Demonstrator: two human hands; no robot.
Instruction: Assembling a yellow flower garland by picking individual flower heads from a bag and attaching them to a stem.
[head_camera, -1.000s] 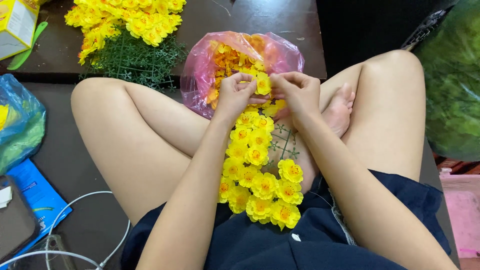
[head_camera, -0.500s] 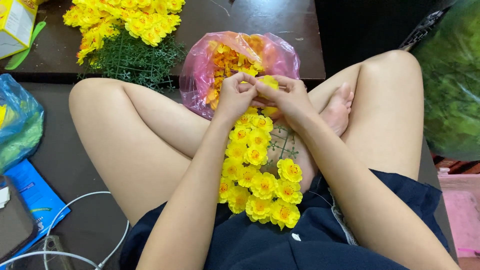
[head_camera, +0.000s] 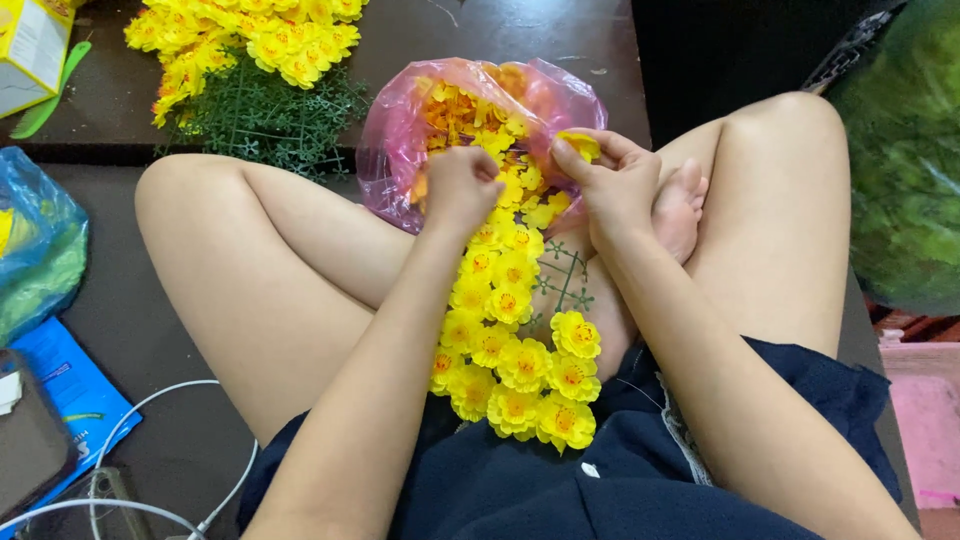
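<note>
A green plastic branch covered in yellow artificial flowers (head_camera: 515, 360) lies along my lap between my crossed legs. My left hand (head_camera: 455, 190) is closed around its upper end, just in front of a pink plastic bag (head_camera: 400, 130) full of loose yellow and orange flower heads. My right hand (head_camera: 615, 190) is a little to the right of the left one. It pinches a single yellow flower head (head_camera: 583, 146) between thumb and fingers at the bag's right rim. A bare part of the green stem (head_camera: 565, 275) shows under my right wrist.
A heap of finished yellow flower branches with green sprigs (head_camera: 250, 60) lies on the dark floor at top left, beside a yellow box (head_camera: 30, 45). A blue plastic bag (head_camera: 35, 250), a blue packet (head_camera: 60, 385) and white cables (head_camera: 150, 460) lie at left. Green foliage (head_camera: 905, 150) fills the right.
My hands were pressed together at the branch's top; now the right hand has drawn away to the right with a yellow flower head in its fingertips.
</note>
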